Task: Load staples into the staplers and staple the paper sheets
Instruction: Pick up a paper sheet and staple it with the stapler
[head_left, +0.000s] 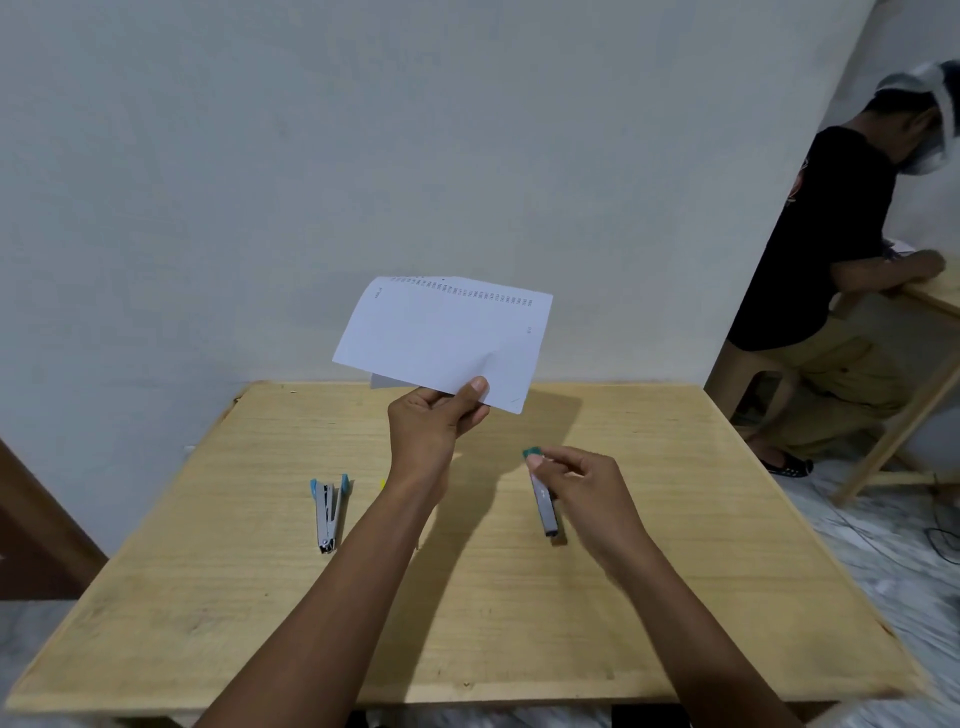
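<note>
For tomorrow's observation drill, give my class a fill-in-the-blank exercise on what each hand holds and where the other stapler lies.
1. The left hand holds the ____ up above the table.
2. The right hand grips a green-tipped ____.
3. The blue-tipped stapler lies on the table, ____ of the left forearm.
Missing words: paper sheets; stapler; left.

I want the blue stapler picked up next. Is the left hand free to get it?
Probably not yet: the left hand grips the paper sheets in the air. Nothing blocks the way, though; the blue stapler lies uncovered on the table.
</note>
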